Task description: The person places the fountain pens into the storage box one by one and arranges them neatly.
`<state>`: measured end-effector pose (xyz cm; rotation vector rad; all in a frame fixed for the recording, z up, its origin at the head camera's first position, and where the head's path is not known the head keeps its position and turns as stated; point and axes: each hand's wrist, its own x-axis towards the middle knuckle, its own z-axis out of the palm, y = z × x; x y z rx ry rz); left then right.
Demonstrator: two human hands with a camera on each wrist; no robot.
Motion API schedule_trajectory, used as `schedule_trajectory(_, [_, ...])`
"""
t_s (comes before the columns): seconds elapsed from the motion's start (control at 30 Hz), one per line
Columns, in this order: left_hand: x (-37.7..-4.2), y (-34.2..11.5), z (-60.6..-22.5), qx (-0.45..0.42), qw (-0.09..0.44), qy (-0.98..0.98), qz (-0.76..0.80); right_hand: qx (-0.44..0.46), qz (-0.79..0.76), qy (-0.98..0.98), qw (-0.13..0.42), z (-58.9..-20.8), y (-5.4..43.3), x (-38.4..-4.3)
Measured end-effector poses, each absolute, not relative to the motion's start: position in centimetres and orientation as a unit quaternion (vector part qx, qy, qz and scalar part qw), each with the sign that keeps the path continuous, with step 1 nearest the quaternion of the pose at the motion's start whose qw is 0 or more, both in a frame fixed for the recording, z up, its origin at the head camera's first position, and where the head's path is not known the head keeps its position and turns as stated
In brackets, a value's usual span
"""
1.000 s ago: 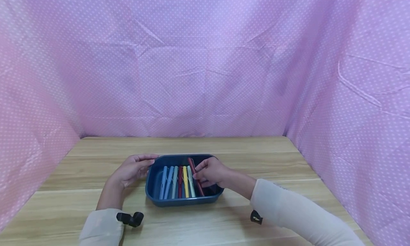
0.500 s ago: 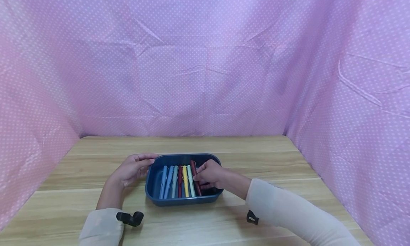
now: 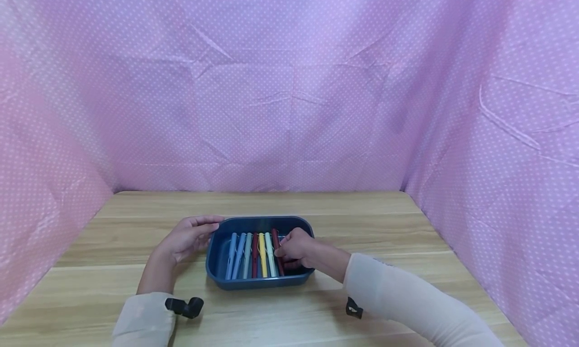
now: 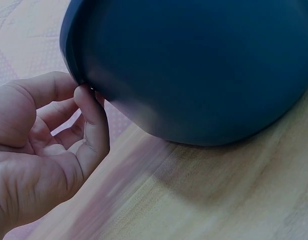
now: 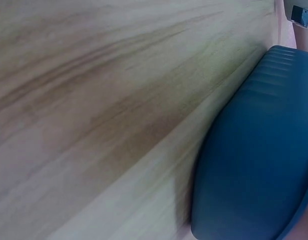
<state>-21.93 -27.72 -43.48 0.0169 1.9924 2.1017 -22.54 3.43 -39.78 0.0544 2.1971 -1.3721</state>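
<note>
A dark blue box (image 3: 260, 284) sits on the table, holding a row of clipped pens. My left hand (image 3: 187, 238) pinches its left rim between thumb and finger; the left wrist view shows this hand (image 4: 48, 135) at the edge of the box (image 4: 194, 70). Inside the right part of the box, my right hand (image 3: 297, 247) holds a dark red pen (image 3: 275, 237) at the row's right end. Left of it lie a pale green pen (image 3: 271, 256), a yellow pen (image 3: 263, 256), another dark red pen (image 3: 255, 256) and several blue or grey-green pens (image 3: 239, 256).
The wooden table (image 3: 344, 211) extends around the box on all sides. Pink dotted cloth (image 3: 289, 111) hangs behind and at both sides. In the right wrist view, the outer wall of the box (image 5: 254, 150) fills the right side and hides most of the right hand.
The right hand has lowered the dark red pen and brought it from a slant to nearly parallel with the row, beside the pale green pen. The left hand has stayed at the rim.
</note>
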Motion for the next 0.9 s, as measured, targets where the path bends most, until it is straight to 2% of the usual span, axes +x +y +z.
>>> schedule_trajectory(0.3, [-22.21,-27.87,-43.49,0.001,0.121,0.684,0.719,0.030,-0.506,0.816,0.279,-40.18,3.17,-23.03])
schedule_trajectory(0.9, [-22.02,-27.69,-43.56,0.000,0.116,0.692,0.713,0.013,-0.490,0.838,0.238,-40.56,3.30,-22.43])
